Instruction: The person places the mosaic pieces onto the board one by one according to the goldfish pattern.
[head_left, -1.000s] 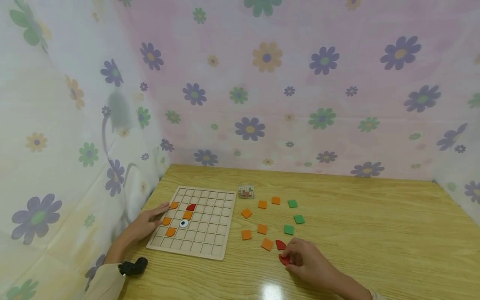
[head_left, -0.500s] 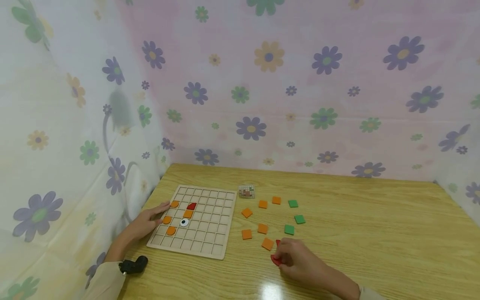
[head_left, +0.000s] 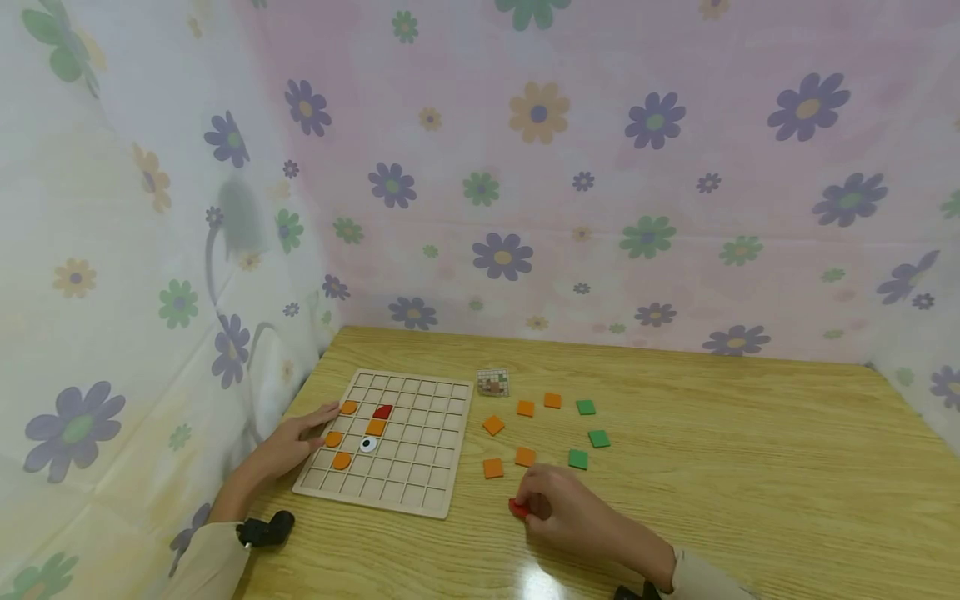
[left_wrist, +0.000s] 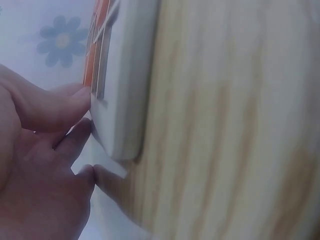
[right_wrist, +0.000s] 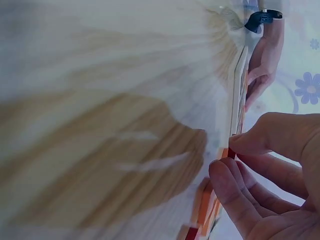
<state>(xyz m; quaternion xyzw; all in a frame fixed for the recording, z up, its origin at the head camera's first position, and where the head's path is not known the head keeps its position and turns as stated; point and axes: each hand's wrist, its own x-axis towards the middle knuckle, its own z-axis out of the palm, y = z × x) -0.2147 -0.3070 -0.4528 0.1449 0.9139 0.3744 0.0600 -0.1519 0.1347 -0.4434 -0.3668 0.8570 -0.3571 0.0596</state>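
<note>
My right hand [head_left: 566,510] pinches a red quarter-circle tile [head_left: 517,507] between thumb and fingertips, over the table to the right of the board. The right wrist view shows this tile's red edge [right_wrist: 231,153] at the fingertips. My left hand [head_left: 288,446] rests along the left edge of a wooden grid board [head_left: 378,503], thumb and fingertips at its rim. On the board lie several orange round tiles [head_left: 342,461], an orange square [head_left: 376,427], a red quarter-circle [head_left: 383,412] and a white eye disc [head_left: 367,444]. Another red tile [right_wrist: 191,233] shows low in the right wrist view.
Right of the board, several orange squares [head_left: 492,468] and some green squares [head_left: 578,459] lie loose on the wooden table [head_left: 712,442]. A small printed pattern card [head_left: 492,382] is by the board's far right corner. Flowered cloth [head_left: 577,208] hangs behind and at the sides.
My right hand has moved left toward the board with the red quarter-circle tile, and now covers the other red tile and an orange square. The left hand stays at the board's edge.
</note>
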